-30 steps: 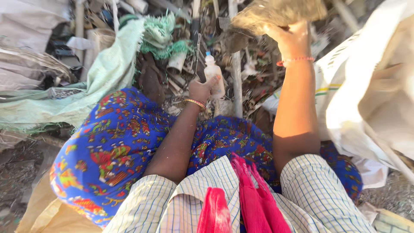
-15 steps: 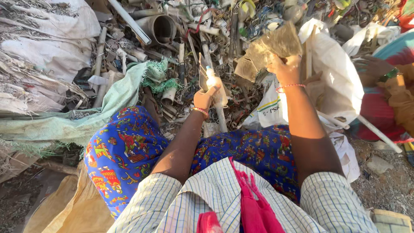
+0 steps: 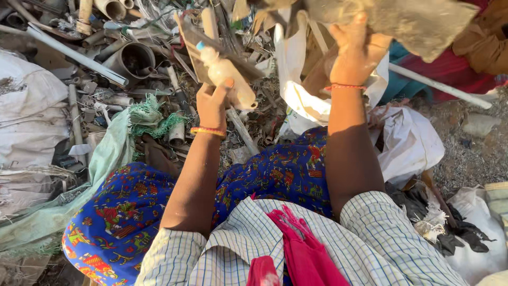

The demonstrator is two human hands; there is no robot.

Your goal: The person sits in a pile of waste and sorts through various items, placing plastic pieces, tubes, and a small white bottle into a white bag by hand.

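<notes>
My left hand grips a dirty clear plastic bottle with a blue cap, held tilted over the scrap heap. My right hand is raised to the upper right and holds a large flat piece of dusty brown cardboard-like scrap, which runs past the top edge of the view. Both wrists wear thin bead bracelets. Below the arms lies my blue patterned skirt, with checked shirt sleeves and a pink cloth nearest the camera.
A heap of grey pipes and tubes fills the upper left. White sacks lie at the left, a green net cloth beside them. A white plastic bag sits at the right. Another person's sleeve shows at the top right.
The view has swung right and closer. My right hand has carried the brown scrap up and to the right. The left hand keeps the bottle, now more clearly seen.
</notes>
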